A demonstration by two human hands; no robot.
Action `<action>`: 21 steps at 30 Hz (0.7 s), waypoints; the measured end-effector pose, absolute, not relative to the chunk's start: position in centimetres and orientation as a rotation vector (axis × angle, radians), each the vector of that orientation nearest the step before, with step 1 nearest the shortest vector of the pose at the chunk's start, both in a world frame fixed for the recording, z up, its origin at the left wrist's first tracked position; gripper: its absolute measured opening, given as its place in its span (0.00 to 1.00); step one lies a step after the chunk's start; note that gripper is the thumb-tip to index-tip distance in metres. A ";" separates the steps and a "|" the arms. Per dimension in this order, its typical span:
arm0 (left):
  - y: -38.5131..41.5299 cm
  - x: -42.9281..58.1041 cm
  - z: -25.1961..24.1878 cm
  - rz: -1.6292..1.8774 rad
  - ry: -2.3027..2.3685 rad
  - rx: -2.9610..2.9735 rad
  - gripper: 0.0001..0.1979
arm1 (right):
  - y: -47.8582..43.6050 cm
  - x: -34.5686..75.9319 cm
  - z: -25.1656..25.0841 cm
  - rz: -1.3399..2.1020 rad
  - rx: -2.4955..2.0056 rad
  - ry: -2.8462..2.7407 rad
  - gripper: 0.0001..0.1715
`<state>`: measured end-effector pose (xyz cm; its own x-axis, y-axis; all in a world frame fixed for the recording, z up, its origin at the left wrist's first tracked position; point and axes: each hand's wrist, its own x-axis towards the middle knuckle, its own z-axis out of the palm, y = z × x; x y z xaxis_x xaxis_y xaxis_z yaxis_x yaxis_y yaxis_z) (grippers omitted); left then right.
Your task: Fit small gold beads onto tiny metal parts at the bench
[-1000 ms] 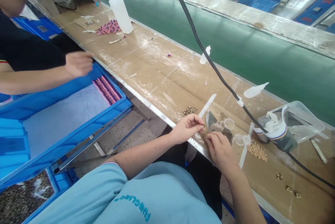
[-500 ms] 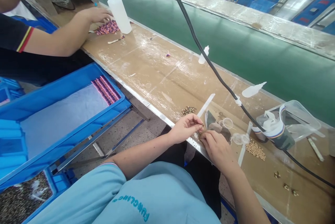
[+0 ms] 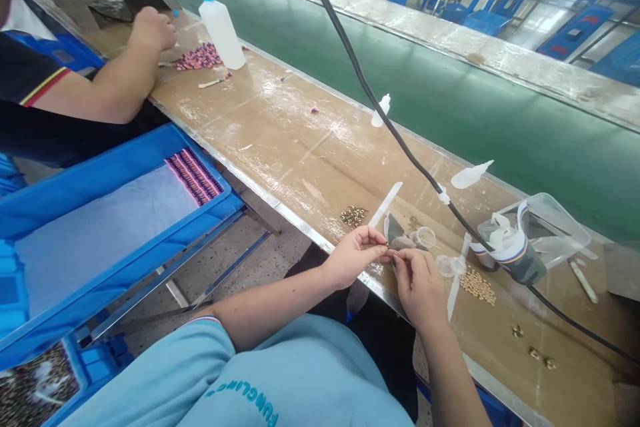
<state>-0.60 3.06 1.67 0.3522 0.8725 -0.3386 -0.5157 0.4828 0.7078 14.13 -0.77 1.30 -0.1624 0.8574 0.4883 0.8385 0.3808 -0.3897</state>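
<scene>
Your left hand (image 3: 354, 257) and right hand (image 3: 419, 284) meet just inside the bench's front edge, right of centre in the frame, with the fingertips (image 3: 383, 248) pinched closed on a tiny piece (image 3: 391, 253) too small to make out. Your forearms cross the metal edge strip (image 3: 273, 202) of the brown workbench (image 3: 300, 167). Just above your left hand lies a small pile of gold-coloured pieces (image 3: 353, 216), and a white plastic strip (image 3: 386, 204) lies beside it. Just right of your right hand are two small clear plastic dishes (image 3: 425, 237), then a pile of tan beads (image 3: 477, 287). A black cable (image 3: 400, 140) runs over the bench towards a clear plastic tub (image 3: 543, 227) at the right. Below the bench edge, a blue crate (image 3: 120, 174) holds a pale sheet and a striped beaded strip (image 3: 194, 176). At lower left, another blue crate (image 3: 95, 364) holds dark beads (image 3: 40, 387). At upper left, a co-worker's hand (image 3: 154, 28) rests near a squeeze bottle (image 3: 221, 30).
</scene>
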 end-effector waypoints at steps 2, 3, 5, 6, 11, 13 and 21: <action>2.9 -0.2 1.8 0.927 0.793 0.492 0.14 | -1.0 14.2 1.3 0.024 -1.457 -2.006 0.08; 2.9 -0.1 1.8 0.915 0.803 0.479 0.14 | -1.1 14.2 1.3 0.017 -1.461 -2.003 0.08; 2.8 0.0 1.9 0.895 0.818 0.471 0.14 | -1.3 14.2 1.4 0.011 -1.467 -1.980 0.07; 2.8 0.0 1.9 0.887 0.824 0.472 0.14 | -1.4 14.2 1.5 0.015 -1.468 -1.962 0.07; 2.9 0.1 1.9 0.869 0.839 0.471 0.13 | -1.6 14.2 1.4 0.110 -1.489 -1.867 0.08; 2.9 0.2 1.9 0.870 0.838 0.463 0.12 | -1.6 14.3 1.3 0.138 -1.501 -1.845 0.09; 3.0 0.1 2.1 0.866 0.826 0.455 0.12 | -2.0 14.3 1.4 0.136 -1.520 -1.751 0.06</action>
